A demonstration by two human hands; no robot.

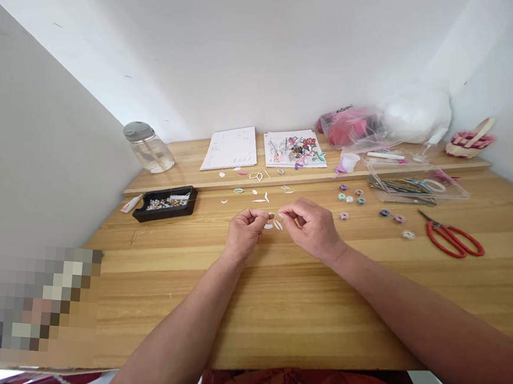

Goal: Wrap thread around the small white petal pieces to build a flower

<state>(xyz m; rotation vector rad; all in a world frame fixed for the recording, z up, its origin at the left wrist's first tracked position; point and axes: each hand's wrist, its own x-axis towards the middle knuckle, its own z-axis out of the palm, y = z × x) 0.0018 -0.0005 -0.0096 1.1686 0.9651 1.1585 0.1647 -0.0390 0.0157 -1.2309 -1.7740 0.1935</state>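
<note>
Paper petal (272,216), barely discernible, pinched between both hands' fingertips.

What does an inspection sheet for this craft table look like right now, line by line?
Surface: wooden table, raised shelf at back.
Job's things: small white paper pieces between the fingertips.
Clutter: bead tray, glass jar, red scissors, paper coils, clear box, pattern sheets, small basket.
Grippers: left hand and right hand both pinching the pieces.
Cables: nothing seen.
Surroundings: white walls, corner.
</note>
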